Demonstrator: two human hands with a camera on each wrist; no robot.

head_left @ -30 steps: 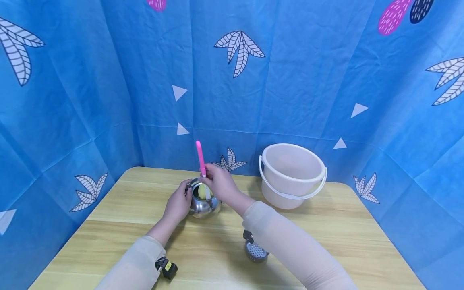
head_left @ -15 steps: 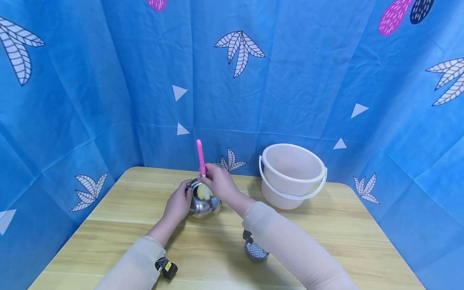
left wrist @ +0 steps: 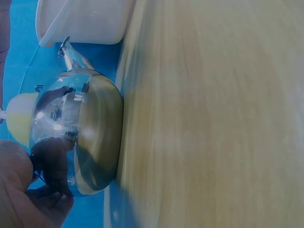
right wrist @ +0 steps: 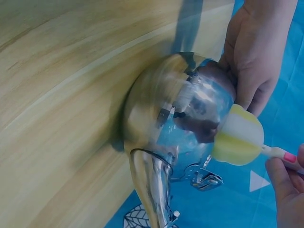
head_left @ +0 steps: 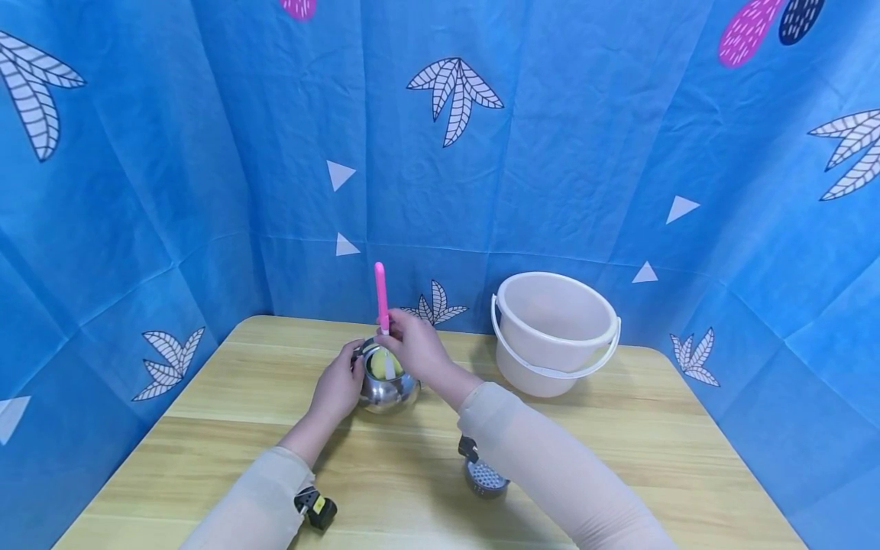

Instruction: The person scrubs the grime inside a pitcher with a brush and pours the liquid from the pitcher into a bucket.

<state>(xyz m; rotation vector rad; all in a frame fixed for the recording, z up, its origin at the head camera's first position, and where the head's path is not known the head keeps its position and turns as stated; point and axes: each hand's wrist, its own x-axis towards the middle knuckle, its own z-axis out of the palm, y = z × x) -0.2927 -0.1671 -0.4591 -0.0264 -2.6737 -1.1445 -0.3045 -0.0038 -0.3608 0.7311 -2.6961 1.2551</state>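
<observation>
A shiny round steel teapot stands on the wooden table, its spout plain in the right wrist view. My left hand grips it at the handle side. Between the fingers and thumb of my right hand is a sponge bottle brush, pinched low on its pink handle. The brush's yellow and white sponge head is partly inside the teapot's mouth, and the steel wall hides its lower end. A hinged metal fitting shows at the rim on the spout side.
A round metal strainer with a perforated face lies on the table, partly covered by the right sleeve. At the back right is a white bucket with its bail handle down in front. Blue patterned curtain surrounds the table's back and sides.
The brush's pink handle has swung slightly to the right and more upright, while its sponge head shifted a little left in the teapot's mouth. My left hand and the teapot have stayed put.
</observation>
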